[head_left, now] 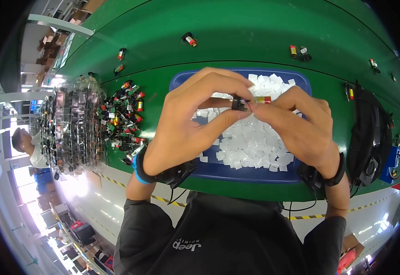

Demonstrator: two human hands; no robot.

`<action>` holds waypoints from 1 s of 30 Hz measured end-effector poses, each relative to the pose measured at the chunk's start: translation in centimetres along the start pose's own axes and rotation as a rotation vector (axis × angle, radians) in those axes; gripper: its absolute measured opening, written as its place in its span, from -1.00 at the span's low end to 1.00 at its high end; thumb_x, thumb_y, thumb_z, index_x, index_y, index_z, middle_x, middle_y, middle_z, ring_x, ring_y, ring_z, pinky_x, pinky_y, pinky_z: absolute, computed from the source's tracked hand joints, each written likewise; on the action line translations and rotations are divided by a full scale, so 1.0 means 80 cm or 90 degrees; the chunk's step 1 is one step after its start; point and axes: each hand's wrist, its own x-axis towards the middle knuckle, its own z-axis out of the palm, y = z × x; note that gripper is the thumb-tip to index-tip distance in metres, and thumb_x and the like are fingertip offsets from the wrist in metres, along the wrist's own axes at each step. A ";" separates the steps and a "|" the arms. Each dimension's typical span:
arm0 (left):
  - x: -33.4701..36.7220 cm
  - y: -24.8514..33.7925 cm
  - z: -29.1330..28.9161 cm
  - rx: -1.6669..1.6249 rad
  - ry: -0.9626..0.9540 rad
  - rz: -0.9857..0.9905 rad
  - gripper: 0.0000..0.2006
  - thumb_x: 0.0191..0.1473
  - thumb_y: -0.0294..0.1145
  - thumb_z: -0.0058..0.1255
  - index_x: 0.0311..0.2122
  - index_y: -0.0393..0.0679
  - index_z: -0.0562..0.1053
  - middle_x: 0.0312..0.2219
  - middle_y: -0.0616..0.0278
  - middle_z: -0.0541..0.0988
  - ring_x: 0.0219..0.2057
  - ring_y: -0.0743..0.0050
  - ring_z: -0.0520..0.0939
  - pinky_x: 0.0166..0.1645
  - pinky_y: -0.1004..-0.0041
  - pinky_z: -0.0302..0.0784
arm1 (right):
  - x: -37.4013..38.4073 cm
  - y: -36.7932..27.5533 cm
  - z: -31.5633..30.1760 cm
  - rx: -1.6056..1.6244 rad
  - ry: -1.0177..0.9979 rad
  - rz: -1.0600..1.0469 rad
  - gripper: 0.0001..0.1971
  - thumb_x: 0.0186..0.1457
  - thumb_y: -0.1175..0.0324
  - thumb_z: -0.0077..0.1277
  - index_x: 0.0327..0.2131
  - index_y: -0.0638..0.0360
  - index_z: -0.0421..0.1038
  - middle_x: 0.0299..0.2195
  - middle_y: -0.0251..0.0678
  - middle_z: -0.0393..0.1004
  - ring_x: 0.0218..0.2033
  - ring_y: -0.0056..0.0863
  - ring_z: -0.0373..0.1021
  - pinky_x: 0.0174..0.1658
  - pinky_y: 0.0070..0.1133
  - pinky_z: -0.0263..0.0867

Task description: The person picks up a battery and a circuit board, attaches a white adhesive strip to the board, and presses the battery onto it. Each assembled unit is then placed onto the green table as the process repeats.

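Observation:
Above a blue tray (303,82) heaped with small white square pieces (255,144), my two hands meet. My left hand (181,121) pinches a small black round part (239,105) between thumb and fingers. Close beside it, a small red-and-yellow cylinder (263,99), which looks like a battery cell, is pinched in my right hand (303,123). Thin wires show between the two parts; my fingertips hide how they join. Each wrist wears a dark band with a black device beneath it.
A pile of cylinder-and-circuit-board assemblies (125,114) lies left of the tray, beside stacked clear plastic trays (74,128). Similar assemblies (190,40) are scattered along the far green bench. At right are a black bag (369,137) and a blue box (391,165). Another person (37,149) is far left.

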 end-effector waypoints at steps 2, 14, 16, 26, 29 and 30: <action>-0.002 -0.009 0.003 0.052 0.032 0.076 -0.70 -0.11 -0.76 0.19 -0.21 -0.24 0.52 -0.08 0.02 0.53 -0.10 0.26 0.62 -0.07 0.37 0.66 | 0.002 -0.005 0.000 0.058 0.026 0.099 -0.78 -0.08 0.59 0.27 -0.28 0.29 0.54 -0.48 -0.30 0.51 -0.59 -0.57 0.42 -0.55 -0.68 0.29; -0.008 -0.008 0.005 0.422 0.072 0.343 -0.68 -0.28 -0.77 0.22 -0.38 -0.06 0.61 -0.08 0.03 0.54 -0.15 0.13 0.63 -0.16 0.34 0.61 | 0.011 -0.023 -0.013 0.504 -0.003 0.606 -0.84 0.11 0.59 0.14 -0.22 0.34 0.44 -0.35 -0.28 0.55 -0.52 -0.70 0.45 -0.46 -0.73 0.38; -0.008 -0.007 0.005 0.479 0.071 0.397 -0.69 -0.25 -0.72 0.26 -0.32 -0.10 0.60 -0.08 0.03 0.55 -0.16 0.11 0.63 -0.19 0.32 0.58 | 0.009 -0.020 -0.014 0.473 -0.013 0.590 -0.85 0.13 0.58 0.12 -0.22 0.35 0.43 -0.35 -0.29 0.55 -0.51 -0.70 0.44 -0.46 -0.73 0.38; -0.025 -0.006 -0.005 -0.352 -0.021 -0.354 -0.67 0.13 -0.42 0.19 -0.06 -0.39 0.47 -0.17 0.03 0.59 -0.24 0.33 0.64 -0.24 0.37 0.62 | 0.006 -0.020 -0.010 0.429 -0.001 0.556 -0.88 0.11 0.58 0.13 -0.26 0.30 0.43 -0.41 -0.38 0.50 -0.51 -0.71 0.43 -0.45 -0.73 0.37; -0.018 -0.009 0.006 -0.366 -0.030 -0.350 -0.67 0.17 -0.39 0.16 -0.04 -0.39 0.46 -0.20 0.04 0.59 -0.28 0.41 0.64 -0.24 0.42 0.64 | 0.007 -0.020 -0.006 0.360 -0.051 0.511 -0.88 0.09 0.58 0.14 -0.27 0.29 0.43 -0.41 -0.37 0.50 -0.50 -0.69 0.44 -0.43 -0.72 0.36; -0.017 -0.012 0.006 -0.327 -0.046 -0.321 -0.68 0.19 -0.41 0.13 -0.03 -0.39 0.44 -0.17 0.03 0.58 -0.27 0.40 0.64 -0.23 0.41 0.65 | 0.007 -0.020 -0.006 0.320 -0.073 0.487 -0.88 0.08 0.58 0.15 -0.29 0.29 0.44 -0.41 -0.37 0.50 -0.48 -0.68 0.44 -0.41 -0.70 0.36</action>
